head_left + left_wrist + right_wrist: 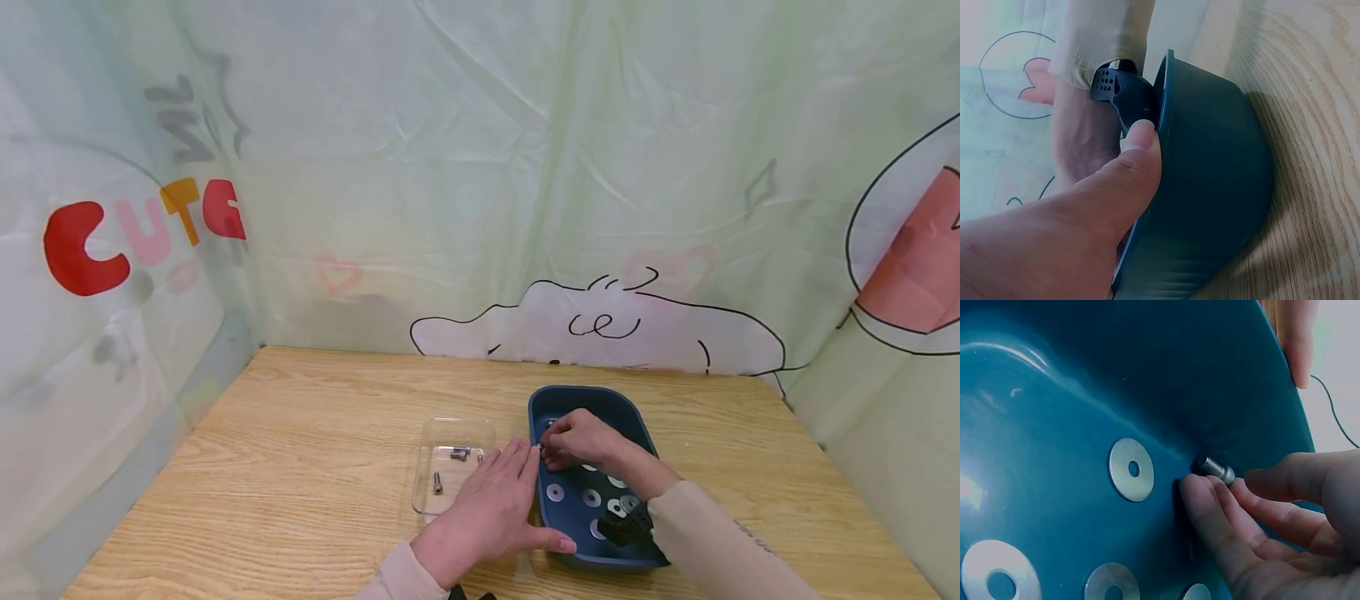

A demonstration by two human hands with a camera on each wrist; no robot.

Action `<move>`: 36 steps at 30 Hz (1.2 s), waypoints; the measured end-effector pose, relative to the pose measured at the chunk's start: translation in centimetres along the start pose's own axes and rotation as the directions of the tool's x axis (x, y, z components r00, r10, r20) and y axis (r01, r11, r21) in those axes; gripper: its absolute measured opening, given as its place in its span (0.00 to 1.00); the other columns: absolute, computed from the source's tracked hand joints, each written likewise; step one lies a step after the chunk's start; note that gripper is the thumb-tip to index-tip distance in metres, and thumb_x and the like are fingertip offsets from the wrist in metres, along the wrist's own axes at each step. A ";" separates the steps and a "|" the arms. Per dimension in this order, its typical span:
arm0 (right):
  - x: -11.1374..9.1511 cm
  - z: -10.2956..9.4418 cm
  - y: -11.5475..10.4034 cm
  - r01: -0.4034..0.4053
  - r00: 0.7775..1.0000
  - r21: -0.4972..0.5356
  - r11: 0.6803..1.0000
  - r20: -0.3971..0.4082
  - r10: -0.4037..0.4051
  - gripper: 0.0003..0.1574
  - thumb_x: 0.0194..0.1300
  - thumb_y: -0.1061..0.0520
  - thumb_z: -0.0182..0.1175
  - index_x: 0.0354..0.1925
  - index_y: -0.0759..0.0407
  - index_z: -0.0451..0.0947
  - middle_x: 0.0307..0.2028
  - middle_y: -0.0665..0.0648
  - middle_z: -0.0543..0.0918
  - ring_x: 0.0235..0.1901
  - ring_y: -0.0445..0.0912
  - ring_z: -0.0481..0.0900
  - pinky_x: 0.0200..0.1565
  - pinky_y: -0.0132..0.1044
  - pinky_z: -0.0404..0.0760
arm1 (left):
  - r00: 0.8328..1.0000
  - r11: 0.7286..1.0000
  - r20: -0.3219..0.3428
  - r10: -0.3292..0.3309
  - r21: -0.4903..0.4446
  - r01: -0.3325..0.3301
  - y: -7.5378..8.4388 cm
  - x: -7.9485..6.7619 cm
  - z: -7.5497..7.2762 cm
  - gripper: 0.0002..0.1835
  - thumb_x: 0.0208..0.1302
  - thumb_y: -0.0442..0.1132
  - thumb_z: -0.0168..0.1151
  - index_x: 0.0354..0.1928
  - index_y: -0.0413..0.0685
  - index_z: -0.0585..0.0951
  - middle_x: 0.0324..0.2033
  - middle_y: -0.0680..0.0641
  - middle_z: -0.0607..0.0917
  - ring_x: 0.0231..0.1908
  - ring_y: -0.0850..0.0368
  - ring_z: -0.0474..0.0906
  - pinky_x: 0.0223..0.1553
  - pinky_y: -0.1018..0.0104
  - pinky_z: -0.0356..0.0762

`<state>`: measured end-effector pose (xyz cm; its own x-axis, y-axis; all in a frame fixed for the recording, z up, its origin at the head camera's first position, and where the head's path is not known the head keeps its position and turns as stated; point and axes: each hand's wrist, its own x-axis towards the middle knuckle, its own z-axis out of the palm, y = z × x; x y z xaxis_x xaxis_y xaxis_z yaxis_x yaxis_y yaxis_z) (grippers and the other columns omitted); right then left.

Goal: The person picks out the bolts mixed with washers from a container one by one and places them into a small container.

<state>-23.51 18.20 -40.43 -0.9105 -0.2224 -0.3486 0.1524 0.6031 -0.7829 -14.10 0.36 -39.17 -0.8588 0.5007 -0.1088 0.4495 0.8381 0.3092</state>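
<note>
My right hand reaches into a dark blue bin, at its left wall. In the right wrist view a small metal bolt lies at the right fingertips, by the corner of wall and floor; a small gap shows between thumb tip and bolt head. My left hand lies with fingers extended along the outside of the bin's left wall, its thumb on the near rim. Beneath and beside this hand is a clear plastic tray, partly covered, with a few bolts in it.
Several flat metal washers are spread over the bin floor. A black wrist device on the right arm hangs over the bin's near part. Behind the wooden table hangs a printed curtain.
</note>
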 end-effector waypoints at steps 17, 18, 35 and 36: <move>0.2 0.5 0.2 -0.028 1.000 0.154 0.988 0.015 0.026 0.17 0.73 0.66 0.51 0.52 0.74 0.80 0.39 0.63 0.87 0.36 0.49 0.89 0.46 0.43 0.87 | 1.000 1.000 -0.001 0.018 -0.018 -0.018 -0.2 0.0 0.0 0.61 0.50 0.80 0.55 0.78 0.49 0.54 0.78 0.48 0.54 0.78 0.54 0.47 0.76 0.51 0.55; 0.3 0.5 0.3 -0.027 1.000 0.156 0.987 0.011 0.026 0.17 0.73 0.66 0.51 0.51 0.74 0.80 0.39 0.63 0.87 0.36 0.49 0.88 0.46 0.42 0.87 | 1.000 1.000 0.001 0.017 -0.021 -0.017 -0.2 -0.1 0.0 0.61 0.50 0.80 0.55 0.78 0.49 0.53 0.78 0.48 0.54 0.78 0.54 0.47 0.76 0.51 0.55; 0.4 0.3 0.3 -0.003 1.000 0.180 0.984 0.012 0.001 0.17 0.72 0.64 0.52 0.53 0.73 0.79 0.43 0.65 0.86 0.39 0.49 0.88 0.46 0.40 0.87 | 1.000 1.000 -0.005 0.021 -0.011 -0.021 -0.2 0.0 -0.1 0.61 0.51 0.80 0.54 0.78 0.48 0.54 0.78 0.48 0.54 0.78 0.55 0.47 0.76 0.52 0.55; 0.4 0.2 0.2 0.001 1.000 0.183 0.983 0.019 -0.004 0.17 0.72 0.63 0.52 0.53 0.73 0.78 0.44 0.65 0.85 0.40 0.49 0.87 0.46 0.40 0.87 | 1.000 1.000 -0.006 0.017 -0.014 -0.017 -0.3 0.0 0.0 0.61 0.50 0.80 0.55 0.78 0.48 0.54 0.78 0.48 0.54 0.78 0.55 0.47 0.76 0.52 0.55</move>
<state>-23.77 18.10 -40.88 -0.9036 -0.2396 -0.3550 0.2195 0.4528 -0.8642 -14.19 0.10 -39.21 -0.8526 0.5133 -0.0984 0.4603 0.8266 0.3239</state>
